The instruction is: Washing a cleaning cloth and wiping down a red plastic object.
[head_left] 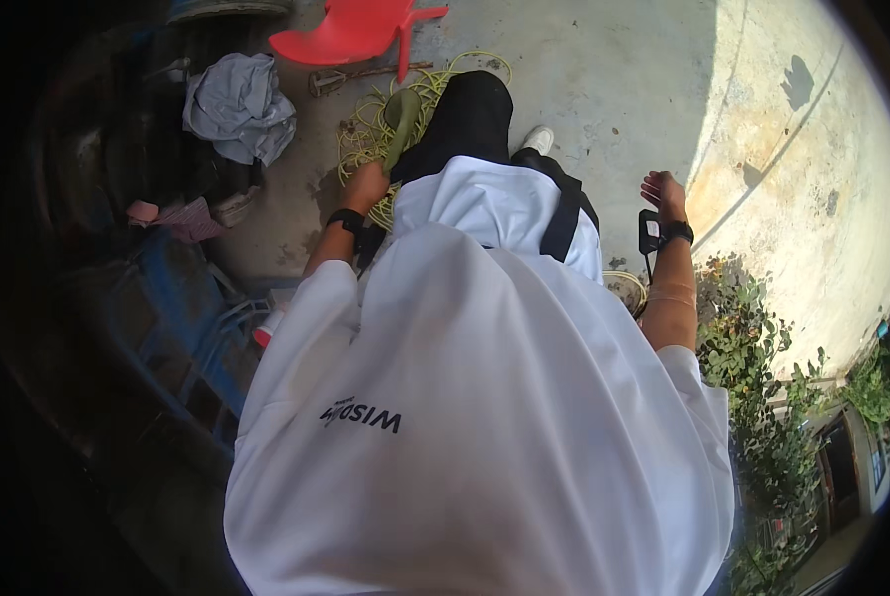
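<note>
My left hand (368, 185) is closed around the narrow end of an olive-green implement (401, 123) with a rounded, ladle-like head; its exact kind is unclear. That implement lies over loose coils of yellow hose or cord (357, 141), beside my black-clad leg. On the right, my right hand (667, 194) hangs over the concrete floor with its fingers slightly apart and nothing in it. Both wrists wear black bands, and a small black device (649, 232) shows beside the right wrist.
A red plastic chair (340, 33) lies ahead, near a stick-like tool (340, 77). Crumpled grey fabric (240, 108) and a blue frame (180, 313) are at left. To the right, leafy plants (750, 343) grow beside a sunlit pale surface (802, 186).
</note>
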Demonstrator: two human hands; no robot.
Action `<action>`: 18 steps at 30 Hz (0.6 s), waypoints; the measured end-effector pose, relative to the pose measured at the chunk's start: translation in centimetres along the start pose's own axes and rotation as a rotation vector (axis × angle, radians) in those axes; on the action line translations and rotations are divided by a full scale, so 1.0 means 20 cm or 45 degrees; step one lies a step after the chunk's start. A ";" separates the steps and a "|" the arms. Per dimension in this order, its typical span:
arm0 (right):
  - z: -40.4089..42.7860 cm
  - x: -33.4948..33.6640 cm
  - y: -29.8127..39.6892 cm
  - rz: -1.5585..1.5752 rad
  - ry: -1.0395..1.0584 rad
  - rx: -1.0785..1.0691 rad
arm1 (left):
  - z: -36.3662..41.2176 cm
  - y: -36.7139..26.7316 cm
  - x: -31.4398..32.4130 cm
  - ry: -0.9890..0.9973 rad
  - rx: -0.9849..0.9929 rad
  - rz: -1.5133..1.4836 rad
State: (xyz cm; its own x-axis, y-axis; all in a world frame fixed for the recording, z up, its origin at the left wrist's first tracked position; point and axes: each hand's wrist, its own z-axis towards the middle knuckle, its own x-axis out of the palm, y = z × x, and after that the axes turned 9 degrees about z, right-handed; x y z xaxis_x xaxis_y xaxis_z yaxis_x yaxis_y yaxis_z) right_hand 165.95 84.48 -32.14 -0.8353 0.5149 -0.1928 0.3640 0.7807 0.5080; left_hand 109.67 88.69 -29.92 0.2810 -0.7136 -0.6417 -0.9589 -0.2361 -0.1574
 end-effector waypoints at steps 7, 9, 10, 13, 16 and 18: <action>0.39 0.52 1.26 -0.209 0.180 -0.351 | 0.37 0.01 -0.15 0.137 -0.174 0.159; 0.47 0.65 1.43 -0.229 0.128 -0.308 | 0.56 0.08 -0.17 0.044 0.292 0.497; 0.47 0.70 1.48 -0.181 0.095 -0.297 | 0.68 0.03 -0.27 0.204 0.087 0.448; 0.53 0.92 1.58 -0.236 0.091 -0.101 | 1.02 0.10 -0.34 0.208 0.550 0.612; 0.48 0.95 1.71 -0.310 0.097 0.033 | 1.49 -0.35 -1.08 0.046 0.901 1.009; 0.54 1.22 1.85 -0.367 0.216 0.117 | 1.73 -0.11 -0.98 -0.196 0.371 -0.298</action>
State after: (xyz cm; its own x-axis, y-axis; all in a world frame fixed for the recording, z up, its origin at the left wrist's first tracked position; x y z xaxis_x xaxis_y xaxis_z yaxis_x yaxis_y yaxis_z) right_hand 163.40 129.68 -27.13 -0.9630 0.2081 -0.1713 0.1319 0.9181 0.3738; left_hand 104.98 126.08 -42.95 0.5054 -0.5503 -0.6646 -0.8467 -0.1677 -0.5050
